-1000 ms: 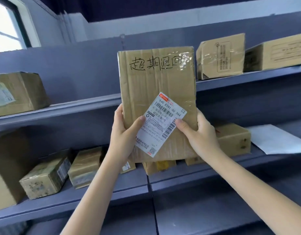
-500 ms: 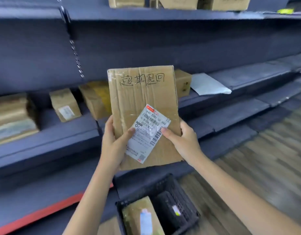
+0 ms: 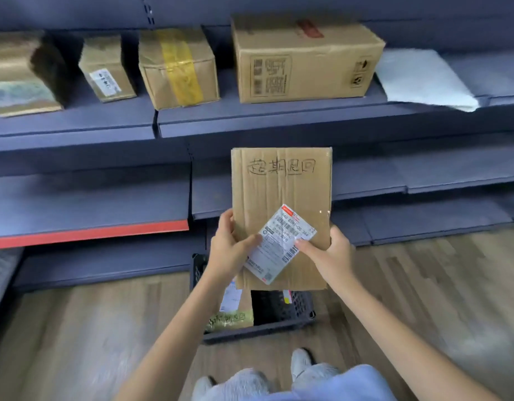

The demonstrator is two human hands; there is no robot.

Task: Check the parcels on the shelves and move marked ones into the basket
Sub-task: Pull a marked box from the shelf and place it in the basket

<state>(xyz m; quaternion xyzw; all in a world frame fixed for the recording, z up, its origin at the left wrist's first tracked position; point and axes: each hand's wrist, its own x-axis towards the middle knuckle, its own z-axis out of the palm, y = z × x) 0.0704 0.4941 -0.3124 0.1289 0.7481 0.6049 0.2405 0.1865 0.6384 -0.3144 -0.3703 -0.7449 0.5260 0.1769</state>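
At centre frame, the marked parcel [image 3: 280,192] stood upright, long axis vertical, gripped at its lower edges by the left hand [image 3: 229,250] and right hand [image 3: 331,256], directly above the basket [image 3: 284,311] on the floor, both hands equally near

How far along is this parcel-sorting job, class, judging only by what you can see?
Done: one handwritten-marked parcel already lies in the black basket on the floor.
In hand: the left hand and right hand hold a second marked parcel above the basket, not yet dropped in.
Left: several boxes on the shelf may still need checking.
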